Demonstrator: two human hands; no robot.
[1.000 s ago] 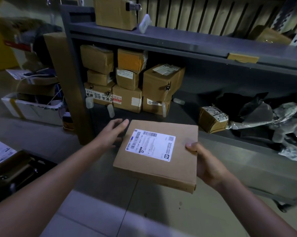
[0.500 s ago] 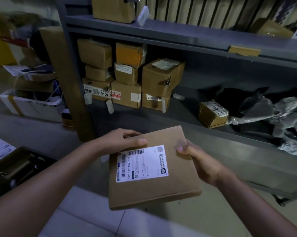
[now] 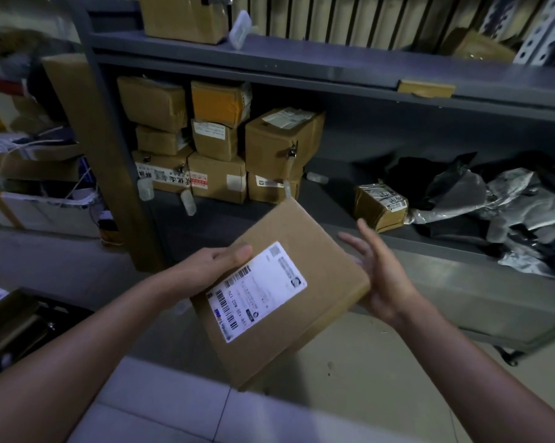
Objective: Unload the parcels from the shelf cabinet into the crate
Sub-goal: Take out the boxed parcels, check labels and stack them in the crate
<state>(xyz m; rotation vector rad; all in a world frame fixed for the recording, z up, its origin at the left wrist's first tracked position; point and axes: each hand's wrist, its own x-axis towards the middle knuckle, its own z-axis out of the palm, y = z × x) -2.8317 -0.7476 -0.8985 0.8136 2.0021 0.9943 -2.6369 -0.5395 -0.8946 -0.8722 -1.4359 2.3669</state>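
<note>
Left hand: the left hand [image 3: 212, 266] is gripping the flat parcel [image 3: 327, 257] in front of the shelf cabinet [image 3: 333, 71], thumb lying on top beside the white label.
Right hand: the right hand [image 3: 381, 276] is standing released, fingers straight and spread, palm at the parcel's right corner; whether it is touching cannot be told.
Parcel: it is hanging clear of the cabinet above the floor, tilted, one corner pointing at the lower shelf.
Crate: what appears to be a dark crate [image 3: 55, 314] is sitting low to the left of the cabinet's front, on the left hand's side, so the carry is likely heading left and down.
Waiting: stacked parcels [image 3: 218, 148] are filling the cabinet's lower shelf at its left end, and a small taped parcel [image 3: 381, 203] is sitting further right.
</note>
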